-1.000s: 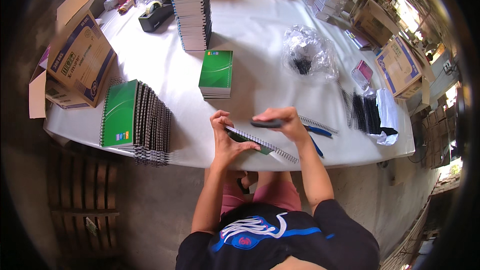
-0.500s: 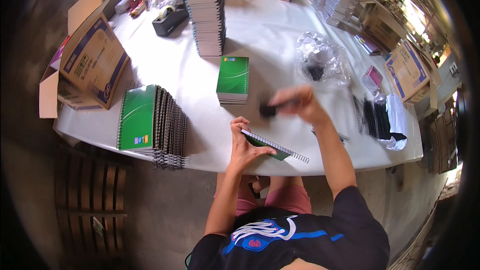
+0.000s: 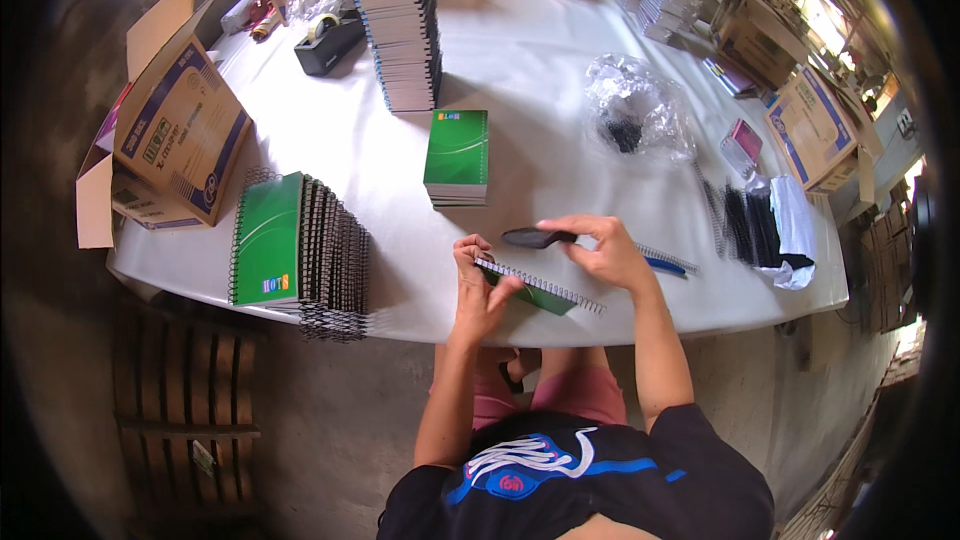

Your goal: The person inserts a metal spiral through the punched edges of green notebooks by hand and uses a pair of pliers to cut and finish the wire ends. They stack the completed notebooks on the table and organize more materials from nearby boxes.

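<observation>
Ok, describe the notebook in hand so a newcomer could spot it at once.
On the near side of the white table, find the left hand. It holds a green notebook at a slant, coil uppermost. Unlike the green stacks nearby, it is a single one, its coil poking out past its right end.

It's a bindery workshop — notebook stacks, black coils and cartons show it.
</observation>
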The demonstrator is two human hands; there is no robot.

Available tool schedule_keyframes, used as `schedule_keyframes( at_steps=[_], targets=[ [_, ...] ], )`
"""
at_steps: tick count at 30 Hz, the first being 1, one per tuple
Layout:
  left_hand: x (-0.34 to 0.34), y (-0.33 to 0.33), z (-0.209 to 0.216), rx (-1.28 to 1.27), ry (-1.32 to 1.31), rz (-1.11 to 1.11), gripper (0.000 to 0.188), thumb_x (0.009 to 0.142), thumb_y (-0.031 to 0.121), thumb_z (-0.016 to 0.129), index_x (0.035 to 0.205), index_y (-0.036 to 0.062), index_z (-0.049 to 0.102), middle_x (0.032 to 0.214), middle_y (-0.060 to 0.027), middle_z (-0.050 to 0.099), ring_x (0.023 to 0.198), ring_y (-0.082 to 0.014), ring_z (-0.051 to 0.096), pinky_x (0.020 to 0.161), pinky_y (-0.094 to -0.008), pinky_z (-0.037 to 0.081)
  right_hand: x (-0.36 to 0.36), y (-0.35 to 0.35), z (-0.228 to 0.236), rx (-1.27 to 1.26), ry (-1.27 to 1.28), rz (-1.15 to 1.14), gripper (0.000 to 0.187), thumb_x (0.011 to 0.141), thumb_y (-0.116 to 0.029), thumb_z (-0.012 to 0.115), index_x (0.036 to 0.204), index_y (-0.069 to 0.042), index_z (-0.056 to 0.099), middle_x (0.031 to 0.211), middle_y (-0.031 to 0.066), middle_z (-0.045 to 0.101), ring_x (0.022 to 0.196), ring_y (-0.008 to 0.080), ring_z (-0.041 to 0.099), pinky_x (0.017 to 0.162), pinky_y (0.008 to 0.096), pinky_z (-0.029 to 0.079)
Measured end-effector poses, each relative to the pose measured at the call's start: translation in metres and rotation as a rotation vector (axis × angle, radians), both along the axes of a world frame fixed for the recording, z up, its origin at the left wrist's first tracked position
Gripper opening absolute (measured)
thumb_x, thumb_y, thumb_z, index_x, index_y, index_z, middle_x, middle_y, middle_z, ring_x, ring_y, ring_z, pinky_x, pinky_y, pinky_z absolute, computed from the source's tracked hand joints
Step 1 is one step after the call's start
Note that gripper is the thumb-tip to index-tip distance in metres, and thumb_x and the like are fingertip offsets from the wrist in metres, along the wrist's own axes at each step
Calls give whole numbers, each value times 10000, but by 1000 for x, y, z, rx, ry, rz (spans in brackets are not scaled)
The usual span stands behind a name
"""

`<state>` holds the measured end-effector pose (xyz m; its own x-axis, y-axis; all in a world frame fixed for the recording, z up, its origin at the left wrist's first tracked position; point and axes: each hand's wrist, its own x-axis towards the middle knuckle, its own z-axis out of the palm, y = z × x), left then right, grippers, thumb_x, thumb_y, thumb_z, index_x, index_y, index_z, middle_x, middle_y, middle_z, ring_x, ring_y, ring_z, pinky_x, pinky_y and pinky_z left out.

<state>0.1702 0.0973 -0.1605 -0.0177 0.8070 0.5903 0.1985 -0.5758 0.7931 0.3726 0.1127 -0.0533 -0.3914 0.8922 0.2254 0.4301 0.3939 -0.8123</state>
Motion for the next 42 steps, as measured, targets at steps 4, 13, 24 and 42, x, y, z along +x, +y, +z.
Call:
schedule_keyframes(
  at_steps=[4,13,24,42],
  targets=[
    [-5,-12,11,-418,-330,-84,192,868,170,662,835,25,541,705,31,460,660,-71,405,618,-208,355,48,-57,-17,112,-423,-492,451,794,-196,662,1230,-132,569,1267,127,521,1173,303,482,973,392,383],
    [14,-33,42,-316,-689,79,178,750,7,745,909,-4,666,806,-26,625,749,-91,562,649,-232,461,78,-106,-61,30,-888,-704,458,891,-426,532,1115,-29,496,1479,169,213,1384,372,147,1061,616,156],
    [11,-56,74,1,-133,435,287,676,37,797,950,48,716,710,-14,537,650,-93,467,567,-218,354,9,-120,-34,327,-1,-425,463,890,-221,581,1288,-30,440,1129,174,503,1039,336,493,921,417,374],
    [18,-57,79,376,103,571,390,608,-32,782,973,88,713,697,7,601,612,-143,452,570,-266,361,-42,-115,20,-4,204,-17,347,889,-250,589,1217,-144,553,1008,106,579,982,256,570,813,423,444]
  ],
)
